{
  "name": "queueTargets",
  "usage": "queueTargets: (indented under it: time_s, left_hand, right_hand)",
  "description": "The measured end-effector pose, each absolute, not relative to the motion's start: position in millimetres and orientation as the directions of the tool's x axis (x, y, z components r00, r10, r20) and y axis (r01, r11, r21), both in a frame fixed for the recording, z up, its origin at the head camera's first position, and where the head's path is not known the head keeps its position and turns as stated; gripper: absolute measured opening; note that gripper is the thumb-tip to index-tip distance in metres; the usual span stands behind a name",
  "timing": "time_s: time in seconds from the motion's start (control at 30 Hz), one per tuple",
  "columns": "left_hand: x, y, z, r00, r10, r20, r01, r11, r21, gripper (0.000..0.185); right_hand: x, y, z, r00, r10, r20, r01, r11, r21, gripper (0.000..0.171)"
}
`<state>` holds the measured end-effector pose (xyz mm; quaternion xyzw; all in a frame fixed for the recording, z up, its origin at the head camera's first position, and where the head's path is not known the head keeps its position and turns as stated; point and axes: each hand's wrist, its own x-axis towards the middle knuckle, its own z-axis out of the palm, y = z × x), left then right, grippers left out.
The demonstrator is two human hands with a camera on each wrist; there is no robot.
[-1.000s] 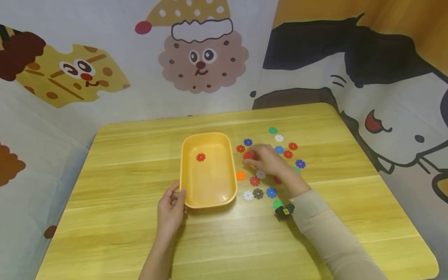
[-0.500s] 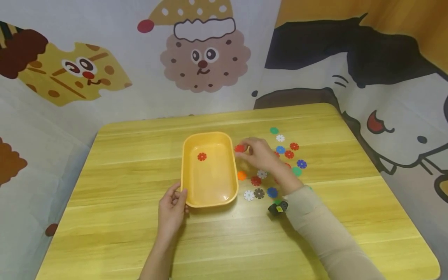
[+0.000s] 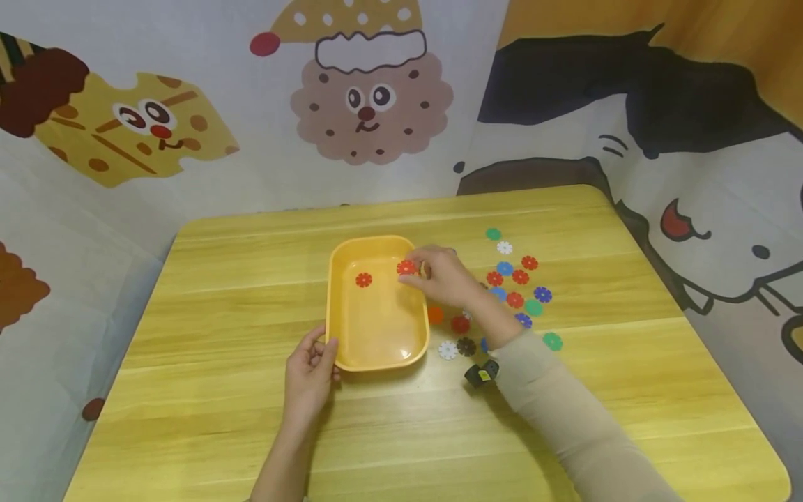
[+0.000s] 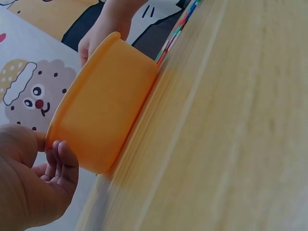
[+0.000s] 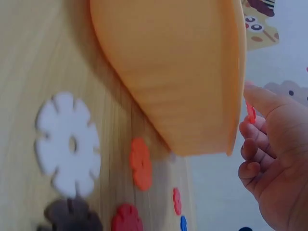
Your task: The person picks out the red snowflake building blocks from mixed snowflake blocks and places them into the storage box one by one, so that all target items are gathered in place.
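Note:
A yellow plastic tray [image 3: 379,341] stands on the table, with one red notched disc [image 3: 364,279] lying inside. My left hand [image 3: 309,380] holds the tray's near left corner; in the left wrist view its thumb and fingers pinch the rim. Over the tray's right rim, my right hand [image 3: 445,276] pinches another red notched disc [image 3: 406,268] between thumb and fingertips. That held disc [image 5: 250,111] shows edge-on above the rim in the right wrist view. Right of the tray lie several loose discs, among them an orange disc [image 3: 436,315] and a white disc [image 3: 448,350].
Farther right are more flat discs, including a green disc [image 3: 553,341] and a dark blue disc [image 3: 542,294]. A black wrist camera [image 3: 482,374] hangs at the right sleeve. The wooden table [image 3: 207,335] meets a cartoon-printed cloth [image 3: 251,167] at the back.
My right hand has moved left from among the loose discs to over the tray's rim, carrying the red disc. The left hand has kept its hold on the tray.

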<state>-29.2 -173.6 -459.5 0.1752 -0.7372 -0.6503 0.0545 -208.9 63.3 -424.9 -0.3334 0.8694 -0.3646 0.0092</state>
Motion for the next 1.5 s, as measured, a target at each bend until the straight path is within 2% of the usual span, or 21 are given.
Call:
queueTargets:
  time_s: [0.2, 0.43, 0.67, 0.93, 1.27, 1.5]
  left_hand:
    - [-29.7, -173.6, -459.7, -0.928, -0.338, -0.157, -0.195, 0.081, 0.978, 0.038]
    - [-30.4, -172.9, -460.9, -0.929, -0.342, -0.141, -0.178, 0.08, 0.981, 0.037]
    - [-30.1, -173.8, -459.7, -0.928, -0.344, -0.147, -0.184, 0.078, 0.98, 0.037]
    - [-30.4, -174.7, -458.6, -0.934, -0.326, -0.146, -0.18, 0.078, 0.981, 0.036]
    - [-30.7, -175.4, -462.4, -0.938, -0.327, -0.115, -0.157, 0.104, 0.982, 0.034]
    - [-30.5, -175.8, -461.4, -0.937, -0.326, -0.127, -0.165, 0.092, 0.982, 0.036]
  right_hand:
    - [-205.2, 49.3, -423.3, -0.767, -0.612, 0.193, -0.573, 0.518, -0.635, 0.043]
    - [-205.2, 36.6, -427.6, -0.746, -0.63, 0.215, -0.624, 0.55, -0.555, 0.045]
    - [-203.7, 25.3, -423.1, -0.713, -0.675, 0.19, -0.654, 0.542, -0.527, 0.045]
    - [-203.4, 7.3, -422.3, -0.702, -0.708, 0.078, -0.637, 0.575, -0.513, 0.047]
    - [-205.0, -13.0, -424.8, -0.683, -0.727, -0.07, -0.646, 0.646, -0.408, 0.043]
    - [-205.6, -21.5, -435.5, -0.692, -0.719, -0.07, -0.645, 0.659, -0.387, 0.032]
